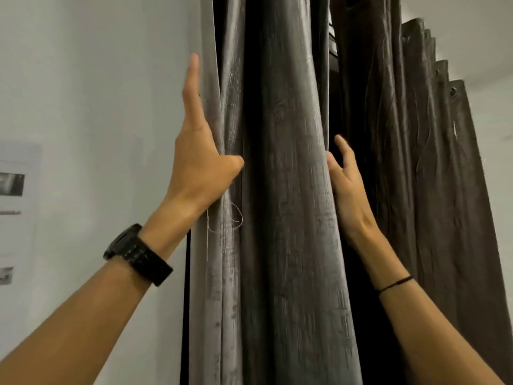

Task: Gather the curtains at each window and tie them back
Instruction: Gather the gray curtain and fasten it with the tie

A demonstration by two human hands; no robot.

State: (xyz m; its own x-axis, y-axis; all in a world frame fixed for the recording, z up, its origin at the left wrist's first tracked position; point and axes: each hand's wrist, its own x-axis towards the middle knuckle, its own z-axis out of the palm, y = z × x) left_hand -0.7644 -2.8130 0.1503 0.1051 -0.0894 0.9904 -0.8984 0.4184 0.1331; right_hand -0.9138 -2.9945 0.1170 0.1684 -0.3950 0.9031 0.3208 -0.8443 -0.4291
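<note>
A grey, shiny curtain hangs in folds in front of me, bunched toward the left. A second, darker curtain panel with eyelets hangs to the right, and a dark gap lies between the two. My left hand is raised at the grey curtain's left edge. Its fingers point straight up along the edge and its thumb wraps round the front fold, pinching the fabric. My right hand is at the grey curtain's right edge, fingers loosely spread and touching the fabric, holding nothing.
A pale wall stands to the left, with a printed paper sheet stuck on it. Loose threads dangle from the curtain's left hem. A black watch is on my left wrist and a thin black band on my right.
</note>
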